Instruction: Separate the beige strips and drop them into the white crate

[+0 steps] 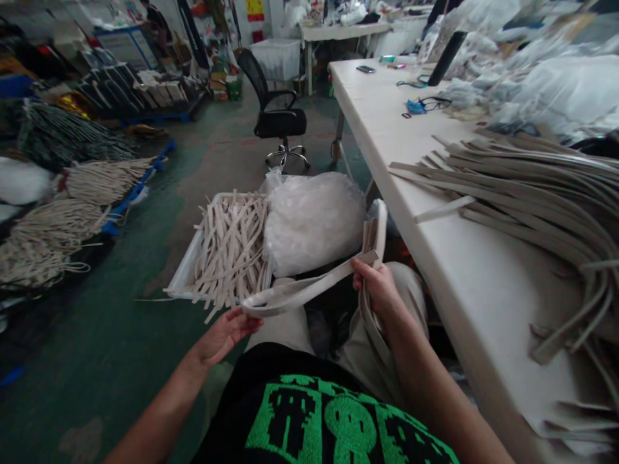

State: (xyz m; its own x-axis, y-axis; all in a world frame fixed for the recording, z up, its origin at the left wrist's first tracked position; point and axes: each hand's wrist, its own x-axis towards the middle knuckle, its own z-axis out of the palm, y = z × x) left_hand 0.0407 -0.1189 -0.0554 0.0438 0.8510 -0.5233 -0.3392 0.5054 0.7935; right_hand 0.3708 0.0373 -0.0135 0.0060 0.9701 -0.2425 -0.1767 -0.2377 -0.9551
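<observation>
My right hand (380,287) is closed around several beige fabric straps that hang down over my right thigh. One beige strap (309,291) runs from that hand leftward to my left hand (231,332), where it bends back in a loop. The fingers of my left hand are pinched at this bend. Just beyond my knees, a white crate (186,261) is heaped with short beige strips (232,245).
A bulky clear plastic bag (314,219) sits beside the crate. Along my right runs a white table (435,258) bearing a bundle of long straps (532,187), glasses (435,103) and a phone (365,69). Ahead stands a black office chair (278,119); strap bundles (53,225) lie on the left.
</observation>
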